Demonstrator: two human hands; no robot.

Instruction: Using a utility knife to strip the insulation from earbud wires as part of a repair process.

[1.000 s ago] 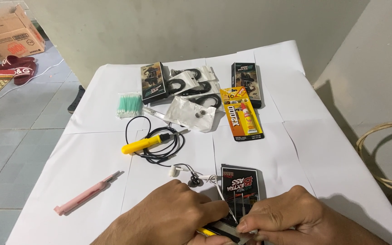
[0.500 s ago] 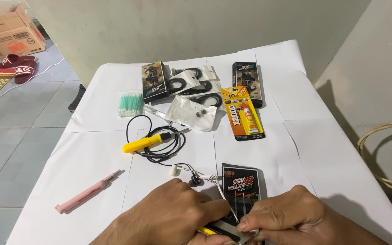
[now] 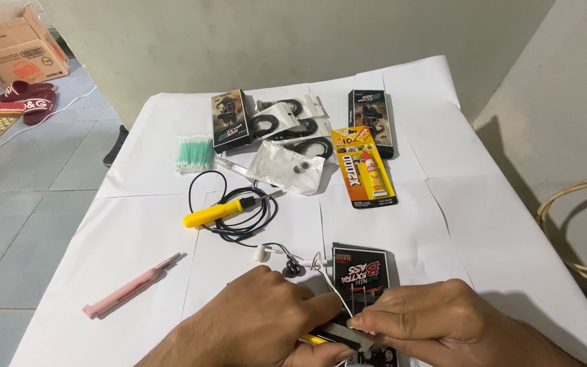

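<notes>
mid-step, by the look of it: fine handling of a thin white earphone wire (image 3: 334, 289) over a small black printed box (image 3: 361, 272) at the near edge of the white paper-covered table (image 3: 497, 224). left hand (image 3: 256, 323) curled knuckles-up, fingers closed around a slim yellow-and-black tool (image 3: 321, 338) lying mostly hidden underneath. right hand (image 3: 419, 323) palm-down, thumb and forefinger pinched on the wire beside the tool's tip. white earbud (image 3: 261, 254) trailing just left of the box. next move probably calling for steady, small finger work, wire kept taut. farther off, untouched: yellow-handled soldering iron (image 3: 215, 213), pink pen-shaped stick (image 3: 127, 292), yellow glue card (image 3: 363, 166).
</notes>
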